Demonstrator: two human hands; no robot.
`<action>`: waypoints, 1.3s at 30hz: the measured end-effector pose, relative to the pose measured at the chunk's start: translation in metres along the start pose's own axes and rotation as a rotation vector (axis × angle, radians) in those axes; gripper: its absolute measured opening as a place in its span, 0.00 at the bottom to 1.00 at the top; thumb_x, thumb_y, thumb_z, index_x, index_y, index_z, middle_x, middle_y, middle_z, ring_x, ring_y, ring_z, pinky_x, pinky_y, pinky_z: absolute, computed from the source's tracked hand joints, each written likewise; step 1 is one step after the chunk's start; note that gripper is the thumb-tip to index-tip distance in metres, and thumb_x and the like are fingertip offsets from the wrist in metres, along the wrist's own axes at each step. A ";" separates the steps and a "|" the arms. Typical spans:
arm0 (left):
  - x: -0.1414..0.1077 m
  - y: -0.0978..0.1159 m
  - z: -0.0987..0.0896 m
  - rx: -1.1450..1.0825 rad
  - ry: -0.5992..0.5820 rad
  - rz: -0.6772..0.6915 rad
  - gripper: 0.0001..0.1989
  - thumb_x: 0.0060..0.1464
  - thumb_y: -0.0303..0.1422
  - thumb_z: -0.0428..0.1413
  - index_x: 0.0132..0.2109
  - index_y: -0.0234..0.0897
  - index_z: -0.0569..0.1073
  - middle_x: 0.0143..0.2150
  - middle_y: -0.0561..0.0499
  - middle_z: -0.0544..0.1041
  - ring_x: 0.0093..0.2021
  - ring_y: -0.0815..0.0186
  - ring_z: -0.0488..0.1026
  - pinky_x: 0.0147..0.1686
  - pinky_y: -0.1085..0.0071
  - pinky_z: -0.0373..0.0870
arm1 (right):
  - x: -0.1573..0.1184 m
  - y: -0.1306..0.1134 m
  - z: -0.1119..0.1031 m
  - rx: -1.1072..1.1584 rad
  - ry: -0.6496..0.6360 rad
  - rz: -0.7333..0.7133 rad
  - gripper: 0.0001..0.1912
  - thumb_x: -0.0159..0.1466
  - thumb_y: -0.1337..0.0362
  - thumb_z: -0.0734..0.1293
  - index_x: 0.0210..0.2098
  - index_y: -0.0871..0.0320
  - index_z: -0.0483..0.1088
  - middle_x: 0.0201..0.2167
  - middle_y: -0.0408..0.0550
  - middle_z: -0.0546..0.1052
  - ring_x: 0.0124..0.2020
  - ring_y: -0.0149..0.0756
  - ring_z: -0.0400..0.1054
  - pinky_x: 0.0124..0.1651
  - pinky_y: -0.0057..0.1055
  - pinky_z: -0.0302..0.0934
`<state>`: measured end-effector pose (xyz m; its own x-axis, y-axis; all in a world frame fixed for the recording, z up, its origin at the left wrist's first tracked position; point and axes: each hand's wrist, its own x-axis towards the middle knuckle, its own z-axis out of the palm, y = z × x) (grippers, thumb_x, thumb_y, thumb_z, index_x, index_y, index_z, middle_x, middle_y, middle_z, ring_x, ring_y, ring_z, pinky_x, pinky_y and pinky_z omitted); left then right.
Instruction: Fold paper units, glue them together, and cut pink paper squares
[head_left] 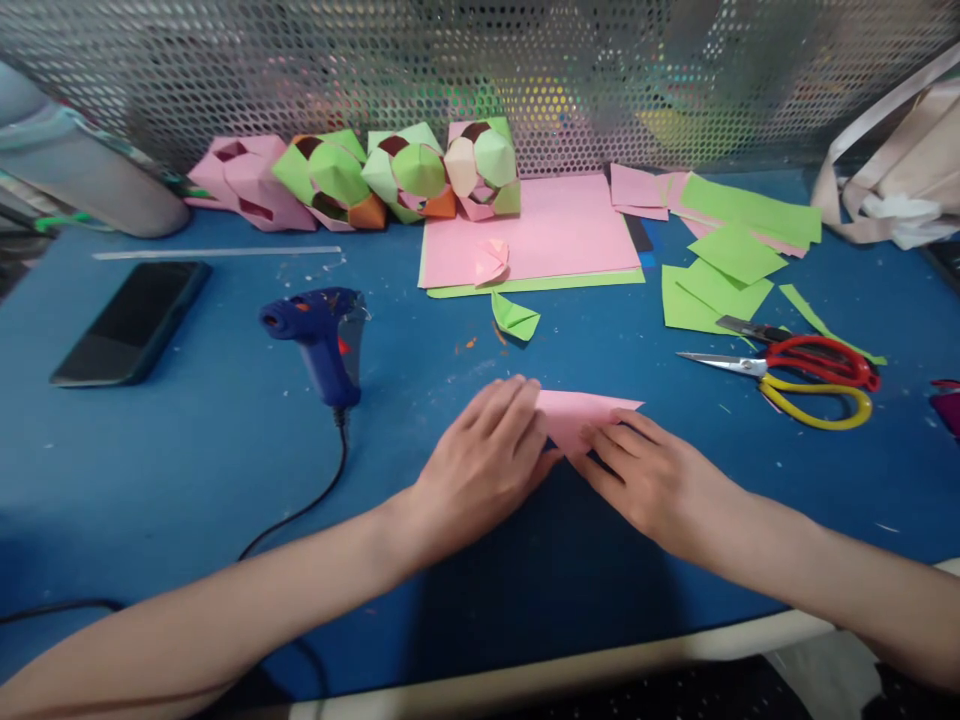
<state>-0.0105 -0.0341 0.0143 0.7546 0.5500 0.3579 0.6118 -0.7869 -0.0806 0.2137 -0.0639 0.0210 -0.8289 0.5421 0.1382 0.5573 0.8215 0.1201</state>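
A folded piece of pink paper (576,408), triangular in outline, lies between my hands at the middle of the blue table. Over its left corner are the fingers of my left hand (484,450), held together, with the thumb at the near edge. My right hand (649,470) has its fingertips on the right part of the paper. Parts of the folds are hidden under the fingers. Just beyond lie a small folded green paper piece (517,316) and a small folded pink piece (493,261), the latter on flat pink sheets (570,230).
Scissors (780,375) and a cutter (750,328) lie right, beside green paper pieces (724,290). To the left are a blue glue gun (319,335) with its cord, a phone (135,325) and a bottle (90,160). Folded paper models (330,178) line the perforated metal panel (570,90).
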 end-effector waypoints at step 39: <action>-0.003 0.019 0.008 -0.135 -0.023 0.199 0.19 0.61 0.41 0.50 0.42 0.25 0.73 0.40 0.36 0.77 0.47 0.51 0.75 0.51 0.53 0.74 | 0.017 0.011 0.037 0.440 -0.005 0.061 0.51 0.61 0.37 0.56 0.67 0.73 0.43 0.67 0.68 0.52 0.70 0.46 0.40 0.68 0.50 0.47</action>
<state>0.0006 -0.0486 0.0045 0.8635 0.3851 0.3255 0.4140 -0.9100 -0.0218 0.2040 -0.0396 -0.0121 -0.7961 0.5916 0.1276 0.5320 0.7846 -0.3183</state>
